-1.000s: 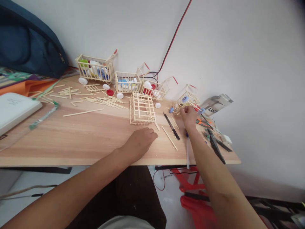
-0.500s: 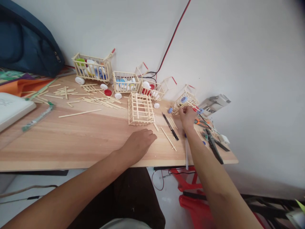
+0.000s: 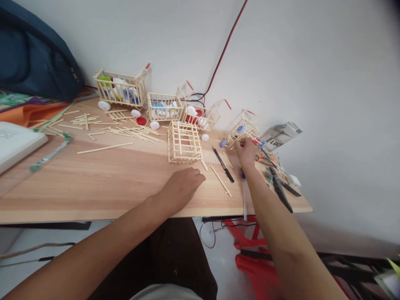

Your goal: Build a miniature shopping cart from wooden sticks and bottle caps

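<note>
At the right, my right hand [image 3: 246, 150] pinches the near side of a small stick cart [image 3: 240, 130] with blue bottle-cap wheels. The cart is tipped, its wheels toward me; my fingers hide part of it. My left hand [image 3: 184, 183] rests on the table, fingers curled together, and no object shows in it. Just beyond it sits an open stick frame [image 3: 184, 141], apart from the hand. Between the two hands lie a black pen [image 3: 223, 164] and a few thin sticks [image 3: 220, 180].
Finished-looking stick carts [image 3: 120, 89] holding bottle caps line the wall. Loose sticks [image 3: 137, 133] and caps are scattered at the left centre. Black-handled pliers [image 3: 279, 189] and a carton [image 3: 281, 134] stand right of my arm. A blue bag [image 3: 34, 50] is at far left.
Both hands and the carts hold almost the same places; the whole view has shifted very slightly.
</note>
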`<state>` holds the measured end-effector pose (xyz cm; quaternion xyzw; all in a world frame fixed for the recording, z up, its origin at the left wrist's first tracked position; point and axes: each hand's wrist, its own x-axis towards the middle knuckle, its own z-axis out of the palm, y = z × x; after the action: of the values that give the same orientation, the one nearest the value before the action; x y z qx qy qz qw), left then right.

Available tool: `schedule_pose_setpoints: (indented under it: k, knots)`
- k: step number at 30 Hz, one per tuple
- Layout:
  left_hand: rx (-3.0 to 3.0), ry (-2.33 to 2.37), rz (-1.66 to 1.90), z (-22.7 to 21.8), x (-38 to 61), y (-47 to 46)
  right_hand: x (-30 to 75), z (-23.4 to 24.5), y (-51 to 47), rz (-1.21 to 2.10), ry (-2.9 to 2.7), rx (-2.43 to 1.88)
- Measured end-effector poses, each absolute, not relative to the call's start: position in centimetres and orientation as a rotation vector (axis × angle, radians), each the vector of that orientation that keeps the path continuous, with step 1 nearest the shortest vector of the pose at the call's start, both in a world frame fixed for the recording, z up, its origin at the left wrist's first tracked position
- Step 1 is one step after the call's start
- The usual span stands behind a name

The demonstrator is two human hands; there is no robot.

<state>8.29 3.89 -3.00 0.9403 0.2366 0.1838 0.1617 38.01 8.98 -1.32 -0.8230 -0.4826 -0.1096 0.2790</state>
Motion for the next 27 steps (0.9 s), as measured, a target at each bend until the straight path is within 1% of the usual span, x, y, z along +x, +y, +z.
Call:
schedule_pose_setpoints:
  k: [9,22,27]
  knots:
    - [2.684,0.685,0.517,-3.03,8.25,3.92,38.53,-1.35,9.16,-0.271,-1.320,-2.281]
    - [2.708,0.678,0.527,-3.00,8.29,3.86,38.22,-1.10,9.29,-0.312,-1.288,-2.198]
    - [2.707,0.663,0.547,-3.05,8.40,3.82,38.11,-0.77,8.87,-0.271,-1.310,-2.216]
